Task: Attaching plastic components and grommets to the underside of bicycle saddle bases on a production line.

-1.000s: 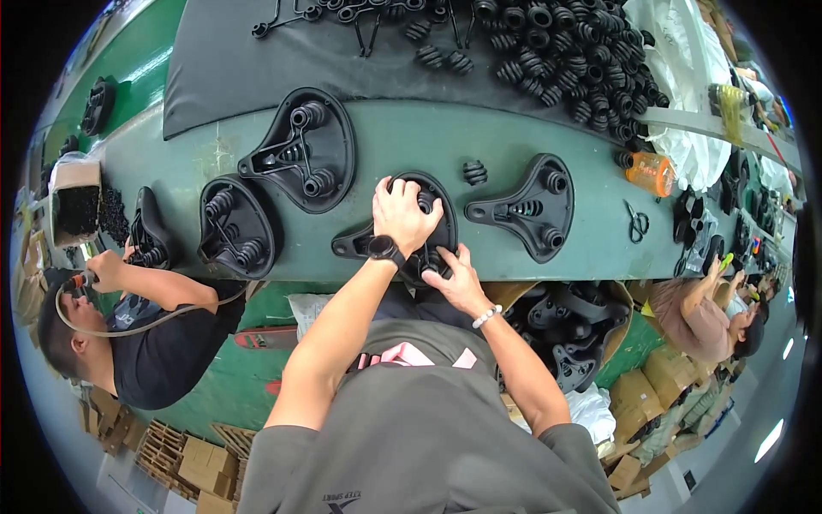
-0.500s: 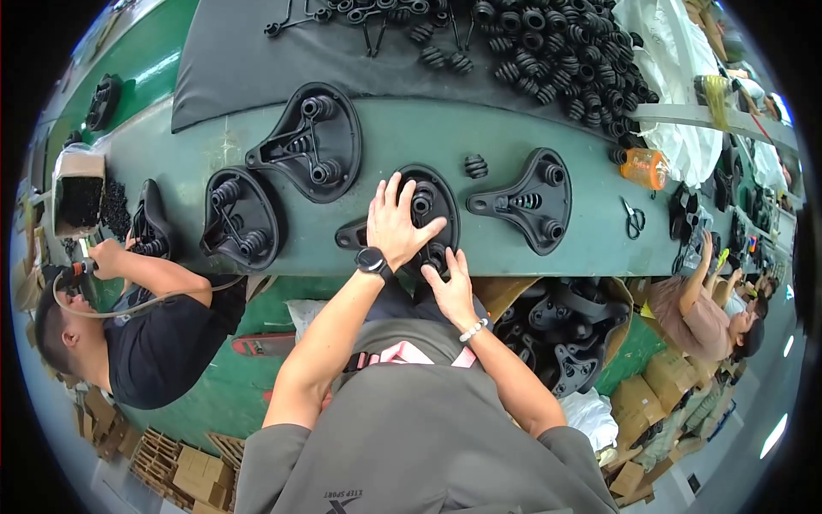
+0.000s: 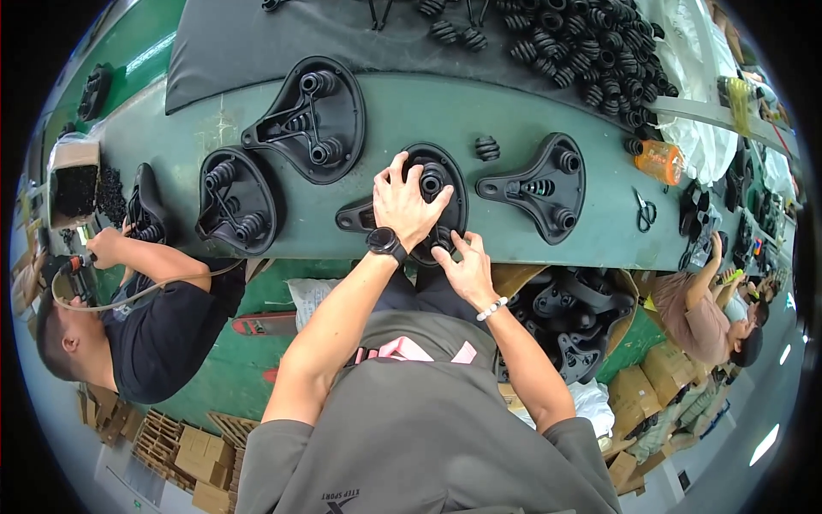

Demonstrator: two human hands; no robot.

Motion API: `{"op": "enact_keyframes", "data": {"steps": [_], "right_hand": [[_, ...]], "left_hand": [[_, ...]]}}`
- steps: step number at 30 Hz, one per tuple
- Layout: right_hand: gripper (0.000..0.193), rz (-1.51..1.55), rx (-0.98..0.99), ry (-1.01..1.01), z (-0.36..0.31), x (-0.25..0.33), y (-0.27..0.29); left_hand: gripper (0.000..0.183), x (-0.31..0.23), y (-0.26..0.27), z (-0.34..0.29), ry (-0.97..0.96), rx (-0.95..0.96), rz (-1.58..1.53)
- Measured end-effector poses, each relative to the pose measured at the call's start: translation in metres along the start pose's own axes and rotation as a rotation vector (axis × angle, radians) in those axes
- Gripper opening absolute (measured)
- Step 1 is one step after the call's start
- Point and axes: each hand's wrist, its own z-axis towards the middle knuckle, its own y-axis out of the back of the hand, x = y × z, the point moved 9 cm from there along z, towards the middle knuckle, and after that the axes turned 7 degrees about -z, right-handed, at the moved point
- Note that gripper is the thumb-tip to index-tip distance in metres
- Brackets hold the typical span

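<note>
A black bicycle saddle (image 3: 460, 184) lies underside up on the green table in front of me, its nose (image 3: 349, 218) pointing left. Across its middle rests my left hand (image 3: 404, 206), fingers bent over it and thumb beside the upper coil spring (image 3: 434, 178). At the near end of the same saddle, my right hand (image 3: 467, 270) is closed, with thumb and forefinger at the lower spring (image 3: 440, 238), which they partly cover. Just right of the saddle stands a loose black ribbed spring sleeve (image 3: 487, 148). Another upturned saddle (image 3: 539, 190) lies further right.
Two more upturned saddles (image 3: 341, 116) (image 3: 272, 201) lie to the left. A heap of black ribbed sleeves (image 3: 591, 51) covers the dark mat. Scissors (image 3: 645, 211) and an orange jar (image 3: 661, 161) are at right. A carton of saddles (image 3: 629, 321) stands below. A co-worker (image 3: 158, 334) sits left.
My left hand's fingers have bent more over the saddle. My right thumb and forefinger have come to the lower spring. The whole view has shifted slightly.
</note>
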Motion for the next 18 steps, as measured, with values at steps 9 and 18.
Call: {"op": "enact_keyframes", "data": {"steps": [9,18], "right_hand": [[0.081,0.227,-0.106,-0.143,-0.008,-0.018,-0.015],[0.106,0.646,0.016,-0.103,0.032,-0.038,-0.041]], "left_hand": [[0.115,0.005,0.003,-0.001,-0.010,0.012,-0.061],[0.114,0.017,-0.004,0.025,0.137,0.114,0.034]]}}
